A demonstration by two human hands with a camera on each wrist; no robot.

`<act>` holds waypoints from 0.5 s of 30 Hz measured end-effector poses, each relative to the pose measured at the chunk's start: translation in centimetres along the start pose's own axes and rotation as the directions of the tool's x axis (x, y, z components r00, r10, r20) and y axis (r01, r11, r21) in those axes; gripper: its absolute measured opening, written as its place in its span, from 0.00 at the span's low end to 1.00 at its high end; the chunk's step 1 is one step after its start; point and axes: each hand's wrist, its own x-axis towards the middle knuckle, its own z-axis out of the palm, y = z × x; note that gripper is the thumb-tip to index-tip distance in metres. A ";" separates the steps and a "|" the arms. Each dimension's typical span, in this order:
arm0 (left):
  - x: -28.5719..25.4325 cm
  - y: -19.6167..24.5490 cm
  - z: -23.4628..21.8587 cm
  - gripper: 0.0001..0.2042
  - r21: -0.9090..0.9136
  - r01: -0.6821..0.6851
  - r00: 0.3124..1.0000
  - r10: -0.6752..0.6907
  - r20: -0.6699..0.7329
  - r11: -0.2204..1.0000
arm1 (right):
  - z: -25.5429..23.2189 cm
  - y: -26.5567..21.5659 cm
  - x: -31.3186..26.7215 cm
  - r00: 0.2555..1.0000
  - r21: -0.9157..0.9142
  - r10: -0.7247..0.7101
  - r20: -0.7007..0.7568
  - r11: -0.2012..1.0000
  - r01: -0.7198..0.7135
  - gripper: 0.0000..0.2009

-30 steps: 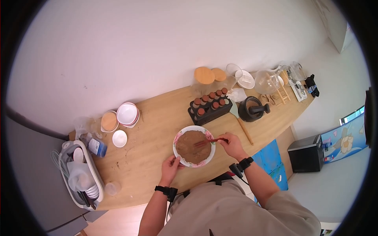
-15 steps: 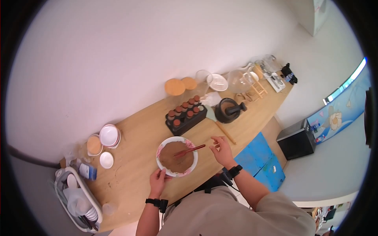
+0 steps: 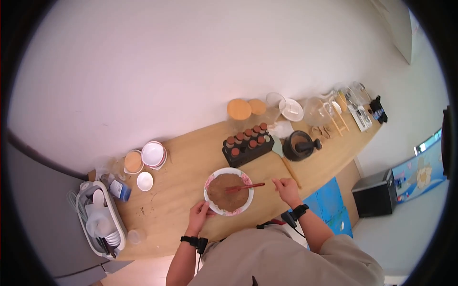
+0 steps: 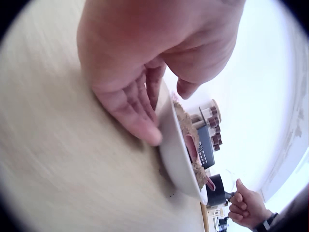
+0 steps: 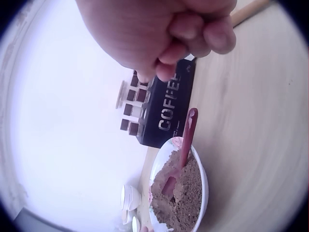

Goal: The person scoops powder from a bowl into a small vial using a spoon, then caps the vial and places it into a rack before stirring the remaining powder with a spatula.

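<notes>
A white bowl (image 3: pixel 246 202) with pink flowers round its inner rim stands near the table's front edge, holding brown powder (image 5: pixel 186 198). A red fork (image 3: pixel 245 187) lies in the powder, its handle reaching out over the right rim. My left hand (image 3: pixel 198 218) holds the bowl at its near left side, thumb at the rim and fingers along the outer wall (image 4: pixel 176 154). My right hand (image 3: pixel 288 191) hovers to the right of the fork handle, apart from it. Its fingers (image 5: pixel 186 26) are curled with nothing in them.
Behind the bowl stands a black rack (image 3: pixel 248 151) of brown-capped jars. A spatula (image 3: pixel 288 169) and a dark mortar with pestle (image 3: pixel 300 145) lie to its right. Small white bowls (image 3: pixel 153 155) and a dish basket (image 3: pixel 112 209) are at left.
My right hand has let go of the red fork and moved off to the right; its fingers, spread half a second ago, are now curled. My left hand stays at the bowl. The head view has shifted.
</notes>
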 end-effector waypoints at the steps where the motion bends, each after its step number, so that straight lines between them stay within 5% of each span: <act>1: -0.3 0.4 0.5 0.12 0.010 -0.023 0.994 0.024 -0.102 1.000 | -0.5 0.8 0.8 0.993 -0.100 -0.120 -0.008 0.988 0.118 0.26; 3: -1.1 -0.4 0.0 0.16 0.477 -0.137 0.882 0.326 -0.340 0.868 | -1.0 2.0 2.9 0.990 -0.112 -0.142 0.018 0.983 0.143 0.30; 4: -1.8 1.4 1.3 0.19 0.585 -0.132 0.803 0.432 -0.410 0.800 | -1.0 1.7 3.5 0.983 -0.004 -0.160 0.094 0.987 0.161 0.29; 5: -2.2 3.1 2.6 0.19 0.590 -0.126 0.795 0.437 -0.422 0.798 | -0.9 1.5 3.8 0.969 0.104 -0.178 0.171 0.981 0.162 0.27; 7: -2.7 7.9 6.4 0.19 0.800 -0.331 0.703 0.697 -0.145 0.500 | 0.0 -1.7 4.1 0.898 0.129 0.014 0.440 0.988 -0.079 0.23; 10: -2.4 14.1 14.4 0.07 0.836 -0.518 0.542 0.825 0.158 0.180 | 3.9 -5.6 4.2 0.629 0.477 -0.167 0.759 0.800 -0.364 0.26; 11: -2.1 14.9 16.6 0.11 0.792 -0.600 0.480 0.842 0.245 0.112 | 4.2 -7.5 3.7 0.508 0.500 -0.236 0.828 0.722 -0.478 0.32; 15: -0.7 14.2 18.9 0.30 0.783 -0.620 0.518 0.719 0.464 -0.058 | 3.4 -12.0 1.0 0.430 0.611 -0.434 0.792 0.539 -0.580 0.38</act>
